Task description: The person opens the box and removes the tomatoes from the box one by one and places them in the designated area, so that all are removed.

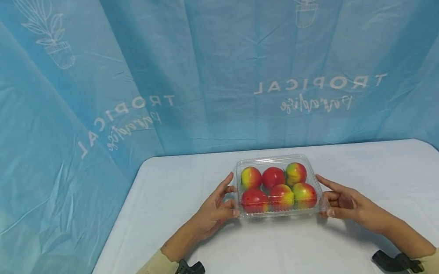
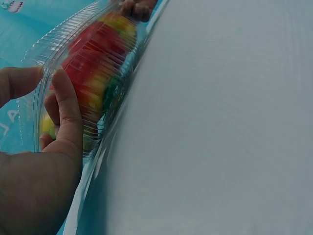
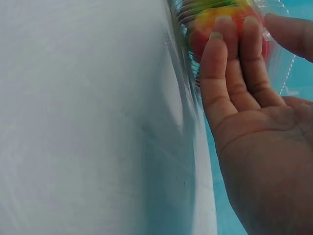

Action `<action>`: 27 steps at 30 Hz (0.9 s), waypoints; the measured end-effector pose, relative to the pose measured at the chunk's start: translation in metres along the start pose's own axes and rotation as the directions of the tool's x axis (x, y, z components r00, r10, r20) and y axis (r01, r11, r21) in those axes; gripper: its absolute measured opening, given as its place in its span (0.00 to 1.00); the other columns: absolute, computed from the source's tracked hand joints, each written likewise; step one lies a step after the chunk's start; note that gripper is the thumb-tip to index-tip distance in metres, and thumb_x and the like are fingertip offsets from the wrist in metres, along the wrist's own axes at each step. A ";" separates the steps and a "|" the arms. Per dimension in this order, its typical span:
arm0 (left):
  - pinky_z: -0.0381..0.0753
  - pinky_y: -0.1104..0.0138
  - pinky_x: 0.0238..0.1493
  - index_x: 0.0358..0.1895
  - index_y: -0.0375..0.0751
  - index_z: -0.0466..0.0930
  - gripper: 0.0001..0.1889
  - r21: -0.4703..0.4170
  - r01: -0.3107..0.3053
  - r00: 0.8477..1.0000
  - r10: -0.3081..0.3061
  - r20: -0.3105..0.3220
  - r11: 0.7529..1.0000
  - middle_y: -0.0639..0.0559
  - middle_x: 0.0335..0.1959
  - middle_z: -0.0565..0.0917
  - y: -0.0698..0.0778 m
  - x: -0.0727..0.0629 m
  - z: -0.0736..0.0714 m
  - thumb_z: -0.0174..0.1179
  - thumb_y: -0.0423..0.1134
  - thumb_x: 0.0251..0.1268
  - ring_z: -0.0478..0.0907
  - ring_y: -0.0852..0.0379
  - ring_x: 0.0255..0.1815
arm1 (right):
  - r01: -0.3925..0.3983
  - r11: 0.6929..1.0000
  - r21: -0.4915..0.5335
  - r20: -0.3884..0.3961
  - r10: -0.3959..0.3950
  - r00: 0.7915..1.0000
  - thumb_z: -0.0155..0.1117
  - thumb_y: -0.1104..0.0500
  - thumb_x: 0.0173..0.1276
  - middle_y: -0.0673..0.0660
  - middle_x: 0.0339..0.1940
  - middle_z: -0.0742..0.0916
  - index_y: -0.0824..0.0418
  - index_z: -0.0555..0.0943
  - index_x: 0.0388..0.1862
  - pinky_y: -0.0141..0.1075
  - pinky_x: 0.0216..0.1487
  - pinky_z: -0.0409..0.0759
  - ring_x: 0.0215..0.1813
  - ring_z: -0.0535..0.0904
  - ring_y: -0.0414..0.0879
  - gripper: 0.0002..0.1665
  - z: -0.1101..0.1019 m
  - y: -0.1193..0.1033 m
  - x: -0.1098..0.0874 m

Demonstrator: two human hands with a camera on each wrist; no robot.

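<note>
head view, just below the centre of the frame: a clear plastic box [image 1: 282, 213] holds six red and yellow fruits [image 1: 281, 196] in two rows of three, over a white table [image 1: 278, 255]; it looks closed. i see the left hand [image 1: 215, 212] at its left end and the right hand [image 1: 349, 206] at its right end. a blue curtain [image 1: 224, 66] fills the upper part of the frame.

left wrist view, upper left: two fingertips [image 2: 61, 81] pinch the edge of the box from either side. right wrist view, upper right: three fingers [image 3: 236, 73] lie nearly straight against the box while another digit bears on its edge, a light pinch by my reading. how hard either hand squeezes i cannot tell, nor whether the base rests on the table or is just off it.

step in hand, as i judge it: a two-handed hold that steadies or carries the filled box. the next move, i think, calls for both hands to work at one height and pace, so that the box stays level and the fruits do not roll. for any release, i would want the base flat first, then both hands eased away evenly, since thin plastic probably bends under a hard squeeze.
</note>
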State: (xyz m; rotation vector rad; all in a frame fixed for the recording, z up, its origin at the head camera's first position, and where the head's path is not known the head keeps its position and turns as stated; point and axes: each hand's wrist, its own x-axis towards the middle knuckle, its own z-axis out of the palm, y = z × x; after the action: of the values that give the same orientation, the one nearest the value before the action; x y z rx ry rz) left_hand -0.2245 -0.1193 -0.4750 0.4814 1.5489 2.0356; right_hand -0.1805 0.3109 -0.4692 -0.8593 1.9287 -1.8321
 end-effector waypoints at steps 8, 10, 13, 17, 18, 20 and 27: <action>0.85 0.67 0.54 0.88 0.63 0.46 0.57 -0.005 -0.013 1.000 0.013 0.013 1.000 0.46 0.71 0.57 -0.001 0.000 -0.001 0.65 0.21 0.61 0.76 0.55 0.52 | 0.033 0.999 0.010 0.040 -0.033 0.999 0.48 0.77 0.80 0.64 0.44 0.82 0.64 0.35 0.88 0.41 0.55 0.87 0.48 0.84 0.54 0.49 0.000 0.001 0.000; 0.85 0.68 0.54 0.88 0.63 0.46 0.57 -0.005 -0.011 1.000 0.011 0.013 1.000 0.46 0.71 0.57 -0.001 0.000 0.000 0.65 0.21 0.61 0.76 0.55 0.52 | 0.043 0.999 0.010 0.049 -0.044 0.998 0.48 0.78 0.80 0.64 0.44 0.83 0.64 0.35 0.88 0.40 0.56 0.86 0.48 0.84 0.54 0.49 0.000 0.001 0.000; 0.85 0.68 0.54 0.88 0.64 0.47 0.57 -0.006 -0.005 1.000 0.005 0.009 1.000 0.47 0.71 0.57 -0.001 0.000 0.000 0.65 0.20 0.61 0.76 0.55 0.53 | 0.066 0.997 0.028 0.069 -0.068 0.995 0.48 0.79 0.79 0.63 0.45 0.83 0.66 0.34 0.87 0.39 0.57 0.86 0.49 0.84 0.54 0.50 -0.001 0.003 0.000; 0.85 0.68 0.54 0.88 0.64 0.47 0.57 -0.008 0.003 1.000 -0.002 0.008 1.000 0.47 0.71 0.57 0.000 0.000 -0.001 0.65 0.20 0.61 0.76 0.55 0.53 | 0.078 0.994 0.074 0.078 -0.084 0.993 0.50 0.81 0.77 0.64 0.47 0.84 0.67 0.34 0.87 0.39 0.58 0.86 0.51 0.86 0.51 0.51 -0.003 0.004 -0.001; 0.85 0.68 0.54 0.88 0.64 0.47 0.57 -0.009 0.003 1.000 -0.003 0.009 1.000 0.47 0.71 0.57 0.000 0.000 -0.001 0.65 0.20 0.61 0.76 0.55 0.53 | 0.079 0.993 0.086 0.078 -0.086 0.993 0.50 0.81 0.77 0.64 0.47 0.84 0.67 0.34 0.87 0.39 0.58 0.86 0.51 0.86 0.50 0.51 -0.003 0.005 -0.001; 0.85 0.69 0.54 0.88 0.64 0.46 0.57 -0.009 0.001 1.000 -0.001 0.013 1.000 0.47 0.71 0.57 0.000 0.000 -0.001 0.65 0.20 0.61 0.76 0.55 0.52 | 0.079 0.992 0.101 0.072 -0.086 0.994 0.51 0.81 0.77 0.64 0.47 0.85 0.68 0.35 0.87 0.38 0.58 0.86 0.52 0.86 0.49 0.51 -0.004 0.006 -0.002; 0.85 0.69 0.52 0.88 0.62 0.45 0.57 -0.009 -0.014 0.999 0.015 0.031 1.000 0.45 0.71 0.56 -0.001 0.000 -0.005 0.65 0.20 0.62 0.75 0.56 0.50 | 0.067 0.990 0.124 0.068 -0.076 0.995 0.51 0.83 0.75 0.61 0.50 0.86 0.70 0.34 0.86 0.37 0.61 0.85 0.55 0.87 0.47 0.53 -0.006 0.009 -0.002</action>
State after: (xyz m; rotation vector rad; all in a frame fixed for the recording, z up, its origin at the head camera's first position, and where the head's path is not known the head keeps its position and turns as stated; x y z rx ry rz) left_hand -0.2270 -0.1225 -0.4773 0.5197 1.5219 2.0358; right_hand -0.1842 0.3164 -0.4779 -0.9525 1.7440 -1.9092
